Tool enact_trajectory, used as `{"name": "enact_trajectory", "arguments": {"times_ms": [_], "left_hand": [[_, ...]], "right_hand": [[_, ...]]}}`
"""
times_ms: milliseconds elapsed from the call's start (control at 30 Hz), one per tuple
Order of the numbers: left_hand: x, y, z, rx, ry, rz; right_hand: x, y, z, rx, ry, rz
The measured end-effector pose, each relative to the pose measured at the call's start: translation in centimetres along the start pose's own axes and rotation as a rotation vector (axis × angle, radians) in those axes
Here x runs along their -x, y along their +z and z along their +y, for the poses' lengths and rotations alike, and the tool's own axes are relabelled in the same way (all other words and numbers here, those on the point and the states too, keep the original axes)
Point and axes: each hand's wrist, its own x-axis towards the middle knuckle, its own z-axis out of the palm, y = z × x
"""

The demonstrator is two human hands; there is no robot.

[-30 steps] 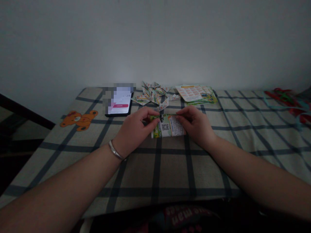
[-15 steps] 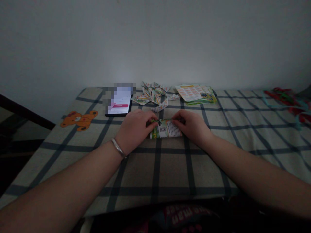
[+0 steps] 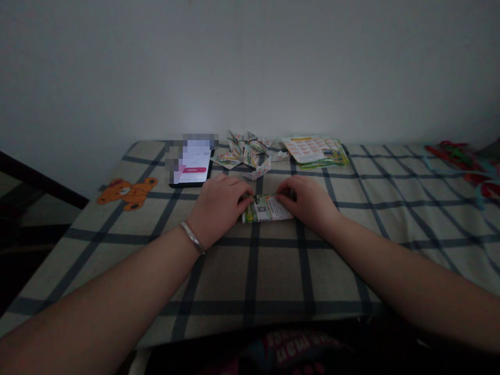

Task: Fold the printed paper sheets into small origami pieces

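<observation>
Nearest us, a dark fabric [image 3: 292, 351] below the table edge bears pink lettering, where we can make out "man". Over the checked tablecloth [image 3: 279, 271], our left hand [image 3: 221, 208], a silver bracelet [image 3: 191, 237] on its wrist, pinches the left end of the printed paper [image 3: 267, 211]; our right hand [image 3: 310, 203] pinches its right end, fingers narrowed. The paper lies crosswise between them, a low strip, green and yellow at the left, with a black-and-white QR code and rows of print too small to read. Beyond, to the left, lie an orange bear cutout [image 3: 127, 194] and a lit phone [image 3: 192, 169] showing "30" and a pink bar, partly pixelated. Folded paper pieces [image 3: 250, 152] sit in a loose heap; right of them is a stack of printed sheets [image 3: 308, 151], illegible to us. Red, green and pale-blue strands [image 3: 464, 164] tangle at far right, before the plain wall [image 3: 250, 67].
</observation>
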Motion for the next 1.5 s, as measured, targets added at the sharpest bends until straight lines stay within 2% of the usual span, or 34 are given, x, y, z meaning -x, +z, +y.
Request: {"name": "enact_trajectory", "arguments": {"times_ms": [100,300,467,600,733,933,1500], "left_hand": [[0.2,-0.3,0.3,-0.051,-0.029,0.015],[0.2,-0.1,0.3,-0.094,0.015,0.034],[-0.1,0.2,0.2,-0.081,0.126,0.037],[-0.2,-0.1,0.3,-0.076,0.245,-0.031],[-0.2,-0.7,0.6,-0.065,0.29,-0.102],[0.1,-1.3,0.8,-0.064,0.285,-0.168],[0.8,-1.7,1.7,0.008,0.193,-0.199]], "right_hand": [[0.0,-0.1,0.1,0.021,0.009,-0.001],[0.3,-0.4,-0.8,0.127,-0.041,0.017],[0.3,-0.3,-1.0,0.178,-0.111,0.024],[0.2,0.1,-0.5,0.114,-0.196,0.008],[0.2,0.1,-0.4,0.121,-0.24,-0.012],[0.3,-0.4,-0.6,0.114,-0.253,-0.043],[0.5,-0.6,-0.8,0.109,-0.24,-0.077]]}}
